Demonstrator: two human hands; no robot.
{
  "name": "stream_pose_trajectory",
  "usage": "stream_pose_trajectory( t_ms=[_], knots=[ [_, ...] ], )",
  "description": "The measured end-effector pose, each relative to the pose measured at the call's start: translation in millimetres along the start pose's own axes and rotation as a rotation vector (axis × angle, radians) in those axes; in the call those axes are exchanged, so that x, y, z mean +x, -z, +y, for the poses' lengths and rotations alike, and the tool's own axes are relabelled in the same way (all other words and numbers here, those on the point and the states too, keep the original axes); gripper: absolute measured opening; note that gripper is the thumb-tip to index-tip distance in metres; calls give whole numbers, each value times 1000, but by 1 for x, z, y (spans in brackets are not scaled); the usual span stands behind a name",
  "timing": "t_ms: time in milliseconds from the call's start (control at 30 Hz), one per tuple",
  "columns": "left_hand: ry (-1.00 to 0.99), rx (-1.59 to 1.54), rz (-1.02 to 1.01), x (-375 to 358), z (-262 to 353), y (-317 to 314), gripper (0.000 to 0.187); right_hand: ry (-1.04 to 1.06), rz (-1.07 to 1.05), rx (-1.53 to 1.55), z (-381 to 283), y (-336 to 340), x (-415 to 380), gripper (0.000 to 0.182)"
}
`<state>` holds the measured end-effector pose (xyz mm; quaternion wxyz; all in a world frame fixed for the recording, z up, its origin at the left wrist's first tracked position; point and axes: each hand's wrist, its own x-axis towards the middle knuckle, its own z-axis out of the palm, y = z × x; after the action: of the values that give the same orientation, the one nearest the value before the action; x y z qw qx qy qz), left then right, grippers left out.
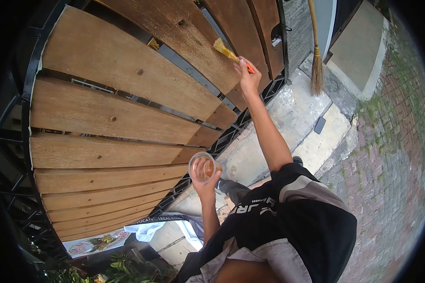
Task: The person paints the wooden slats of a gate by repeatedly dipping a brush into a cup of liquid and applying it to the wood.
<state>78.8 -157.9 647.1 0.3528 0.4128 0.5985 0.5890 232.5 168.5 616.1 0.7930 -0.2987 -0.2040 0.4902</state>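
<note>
My right hand [249,78] is closed around the orange handle of a paintbrush [228,52]. Its pale bristles are over a brown wooden plank [193,40] of a slatted gate or fence. Lower down, my left hand [206,181] grips a clear plastic cup [202,166] with some amber-brown liquid in the bottom. The cup is close to the near ends of the lower planks [123,158]. Planks at the top look darker brown, and several lower ones are lighter with dark strips at their near ends.
Black metal framing [27,99] borders the planks. On the concrete ledge [274,127] lies a dark phone-like object [319,125], and a stick broom [317,75] leans beyond it. Brick paving [378,179] stretches to the right. A printed banner [99,243] and leafy plants [123,269] are at the bottom left.
</note>
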Motion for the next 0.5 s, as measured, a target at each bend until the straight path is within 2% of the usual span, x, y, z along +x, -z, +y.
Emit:
stream_pose_trajectory(
  t_ms=[33,67,167,200,267,300,367,433,500],
  knots=[
    [-13,-7,2,2,0,-1,85,-1,42,-151,23,26,-5,32],
    [-19,-9,-4,3,-1,0,85,87,106,-488,53,59,-6,31],
    [-20,8,-2,-1,-2,3,85,-214,316,-1070,60,99,-28,31],
    [-31,32,-8,3,-2,1,85,-202,310,-1070,61,94,-22,31],
    [-47,16,-6,7,-3,0,85,-226,321,-780,67,79,-11,31],
    [-49,9,-8,6,-4,0,85,-290,266,-368,28,35,-14,33],
    [-36,-2,-13,7,-3,-2,85,-167,103,36,-35,-34,-14,36],
    [-24,-17,-19,8,-2,-5,85,-68,-88,289,-104,-88,-20,40],
    [-30,-8,-28,8,0,-7,86,-12,-176,396,-130,-112,-21,41]
  ],
)
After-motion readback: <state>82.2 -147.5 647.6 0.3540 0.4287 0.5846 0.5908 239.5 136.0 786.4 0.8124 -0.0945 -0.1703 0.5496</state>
